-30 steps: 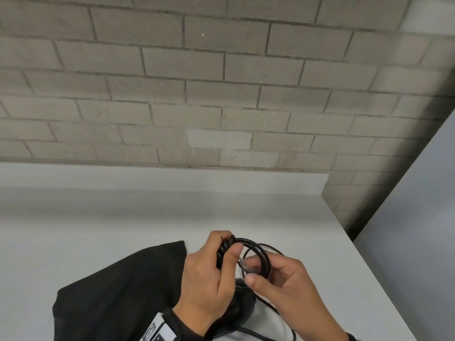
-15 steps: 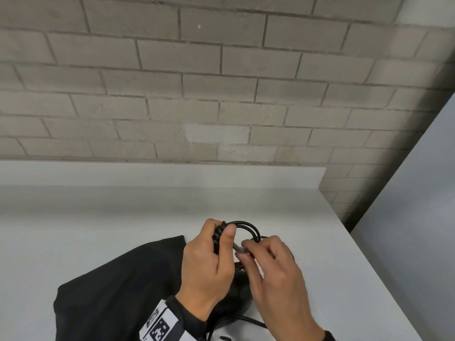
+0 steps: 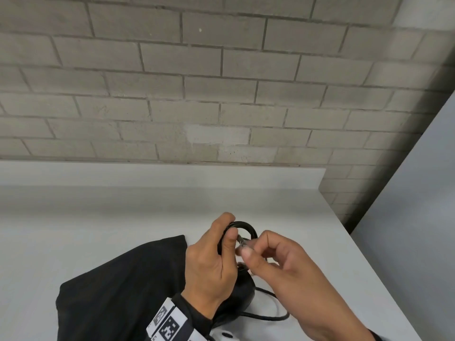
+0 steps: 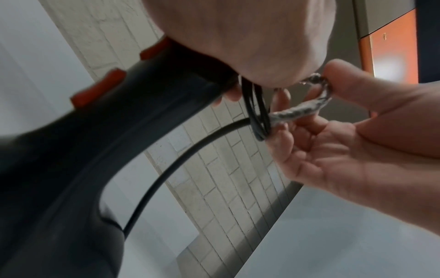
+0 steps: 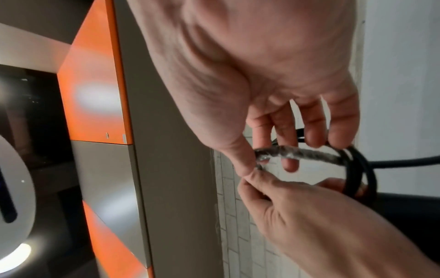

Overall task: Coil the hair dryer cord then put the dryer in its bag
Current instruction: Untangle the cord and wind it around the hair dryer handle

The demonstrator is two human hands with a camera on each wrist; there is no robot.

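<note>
— How are the hands seen?

— The left hand [image 3: 209, 264] is curled around the handle of the hair dryer [image 4: 71, 150], and the coiled loops of the black cord [image 3: 242, 226] are gripped against that handle under its thumb. The right hand [image 3: 283, 264] is held just beside it, with a silvery tie [image 4: 307, 105] pinched between thumb and forefinger; the other fingers are loosely spread.

— Where is the tie placed?

— One end is passed around the bundled cord loops, as shown in the left wrist view, and the other end is held at the right fingertips. Whether it is fastened cannot be told.

— And the dryer itself?

— It is held just above the white table [image 3: 98, 230], mostly hidden beneath the left hand. Orange buttons [image 4: 97, 86] are seen on its dark handle. A slack stretch of cord is trailed on the table under the right wrist.

— The bag?

— The black bag [image 3: 118, 291] is laid flat on the table, just left of the left hand. A brick wall [image 3: 221, 94] is seen behind.
</note>
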